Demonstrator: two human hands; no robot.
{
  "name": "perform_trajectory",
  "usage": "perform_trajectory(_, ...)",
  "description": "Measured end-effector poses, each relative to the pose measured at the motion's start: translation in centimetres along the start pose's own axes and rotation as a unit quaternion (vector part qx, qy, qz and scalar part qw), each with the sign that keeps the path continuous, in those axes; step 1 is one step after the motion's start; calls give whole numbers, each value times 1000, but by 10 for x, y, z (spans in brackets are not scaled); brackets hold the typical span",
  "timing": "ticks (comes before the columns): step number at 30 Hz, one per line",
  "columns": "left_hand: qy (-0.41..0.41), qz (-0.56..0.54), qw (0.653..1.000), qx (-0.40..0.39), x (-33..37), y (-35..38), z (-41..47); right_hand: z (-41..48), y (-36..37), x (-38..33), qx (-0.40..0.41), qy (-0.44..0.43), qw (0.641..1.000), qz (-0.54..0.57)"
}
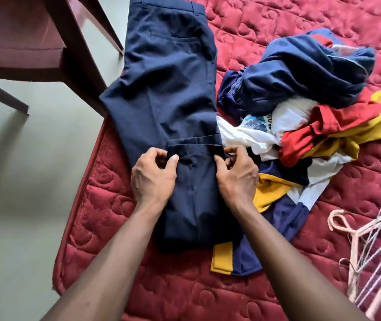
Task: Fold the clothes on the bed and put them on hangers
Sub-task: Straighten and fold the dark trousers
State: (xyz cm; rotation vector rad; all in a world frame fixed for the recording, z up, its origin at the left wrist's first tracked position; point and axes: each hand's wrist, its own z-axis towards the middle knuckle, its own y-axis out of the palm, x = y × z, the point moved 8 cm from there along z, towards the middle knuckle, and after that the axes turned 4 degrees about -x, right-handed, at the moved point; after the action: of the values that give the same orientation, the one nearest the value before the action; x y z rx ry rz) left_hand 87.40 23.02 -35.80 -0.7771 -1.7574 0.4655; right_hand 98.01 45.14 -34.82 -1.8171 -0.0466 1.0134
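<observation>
Navy trousers [168, 89] lie lengthwise along the left edge of the red quilted bed [185, 286]. The waistband points toward 12 o'clock, and the leg ends are doubled back so the hems sit about mid-length. Both hands work at that fold: the left hand [153, 176] pinches the hem corner on its side between thumb and curled fingers. The right hand [239, 176] does the same at the opposite corner.

By the look of it, this first garment is only half folded and nothing is hung yet. At 3 o'clock of the trousers a loose pile of clothes [312, 112] in blue, white, red and yellow waits unfolded, and part of it runs under the trousers' near end. At 4 o'clock, a bundle of pale pink hangers [370, 239] lies on the quilt. No basket or box shows, and the hangers carry nothing.
</observation>
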Motion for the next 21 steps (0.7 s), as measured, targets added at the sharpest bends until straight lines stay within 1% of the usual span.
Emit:
perform_trajectory(3,7,-35,999,37,2,-4,4,3,-9,-9,50,-43,997,33)
perform_trajectory(5,6,-47,998,30,-1,0,13,10,-10,-13,74,-63,994,45)
perform_trajectory(8,-11,-24,1000,-14,-8,6,26,16,-1,-12,62,-68,996,12)
perform_trajectory(11,-7,-15,999,-35,-3,7,25,14,2,-14,62,-70,996,1)
perform_trajectory(14,-26,-48,998,-40,5,8,16,14,1,-21,66,-74,995,6)
perform_trajectory(16,-74,-102,991,-49,1,12,18,15,-1,-26,70,-63,996,4)
perform_trajectory(18,-134,-202,967,-82,-4,18,25,19,-3,-29,63,-49,996,30)
perform_trajectory(19,-156,-263,945,-117,-3,23,28,24,-2,-29,51,-37,996,58)
perform_trajectory(21,-194,-369,885,-209,4,31,29,38,2,-27,6,0,990,140)
